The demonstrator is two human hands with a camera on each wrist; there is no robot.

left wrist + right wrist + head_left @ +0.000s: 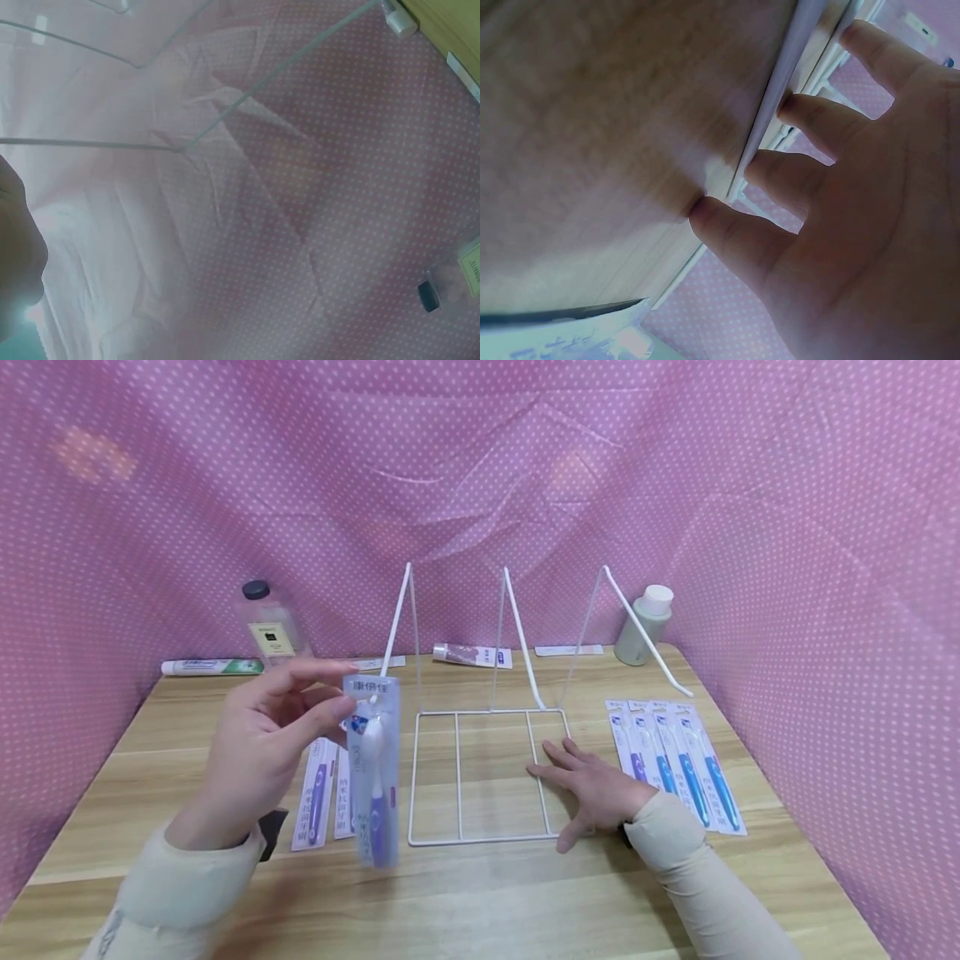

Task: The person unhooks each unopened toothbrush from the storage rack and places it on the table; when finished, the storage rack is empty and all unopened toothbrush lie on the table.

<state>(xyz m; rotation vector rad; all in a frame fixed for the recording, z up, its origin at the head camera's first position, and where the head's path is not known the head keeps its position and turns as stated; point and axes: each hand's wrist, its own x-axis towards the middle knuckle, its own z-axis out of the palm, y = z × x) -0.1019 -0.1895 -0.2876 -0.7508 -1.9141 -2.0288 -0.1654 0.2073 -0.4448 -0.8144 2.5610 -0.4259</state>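
Observation:
My left hand (pixel 262 747) pinches the top of a packaged toothbrush (pixel 377 777) with a purple handle, between thumb and fingers. The pack hangs upright above the table, beside one arm of a white wire rack (pixel 458 777). In the left wrist view only part of the left hand (pixel 19 255) shows, and the pack is out of sight. My right hand (pixel 596 789) rests with fingers spread at the right side of the rack's base. Its fingertips touch the tabletop and the wire in the right wrist view, where the palm (pixel 877 217) faces the camera.
Packaged toothbrushes (pixel 697 777) lie in a row at right; others (pixel 313 802) lie partly behind the left hand. Along the back are a toothpaste tube (pixel 213 667), a black-capped bottle (pixel 270 631), a smaller tube (pixel 472 655) and a white-capped bottle (pixel 643 627). Three bent rack arms rise high.

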